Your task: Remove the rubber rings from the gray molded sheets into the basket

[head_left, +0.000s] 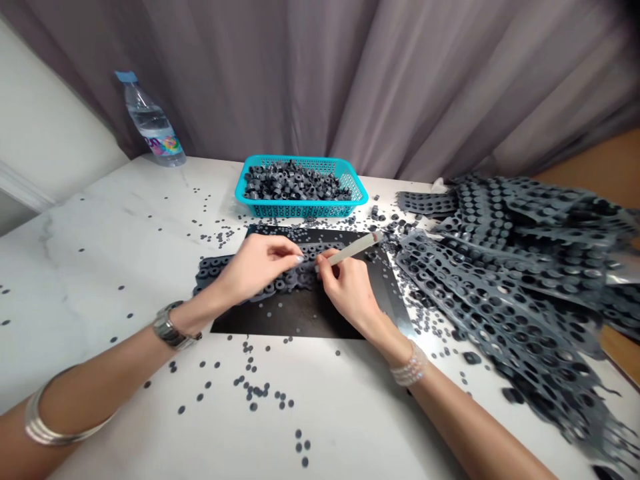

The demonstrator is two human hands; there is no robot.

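pinching grey rubber strip (300, 275) with your left hand (255, 267), steadying it on black mat (295, 317); right hand (347, 290) grips pale stick (355, 248)

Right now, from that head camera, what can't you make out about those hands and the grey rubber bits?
Everything here is from the head view:
What the left hand pinches: hidden by its fingers.
The lower end of the pale stick: hidden by the right hand.
Part of the grey rubber strip: hidden by both hands.
The perforated grey sheets: cut off by the right edge, blurred at lower right.
The water bottle label: too small to read.
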